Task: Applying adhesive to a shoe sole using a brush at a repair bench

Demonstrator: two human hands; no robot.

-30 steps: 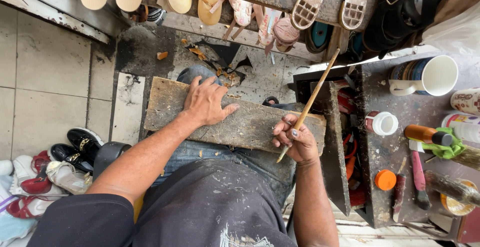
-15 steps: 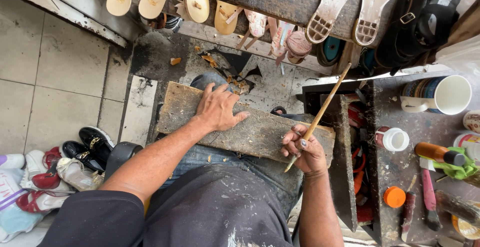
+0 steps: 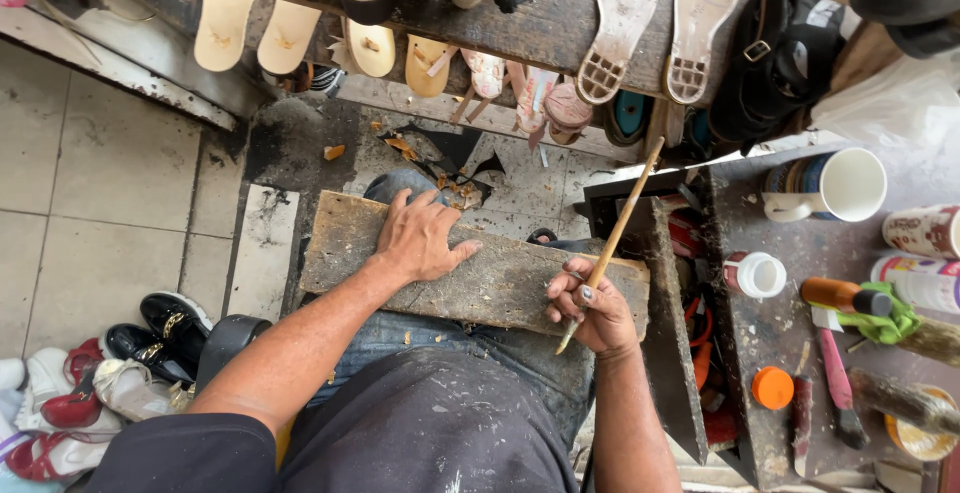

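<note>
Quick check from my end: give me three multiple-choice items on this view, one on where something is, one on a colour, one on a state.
1. Where does the left hand rest?
A. flat on the wooden board
B. in the white mug
C. on the black shoes

2. What colour is the round cap on the bench?
A. blue
B. orange
C. white

3. How is the stick held?
A. lying loose
B. standing in the mug
C. gripped in the right hand

Answers: A, the palm lies spread on the board; B, the cap is plainly orange; C, the fingers wrap round the stick.
</note>
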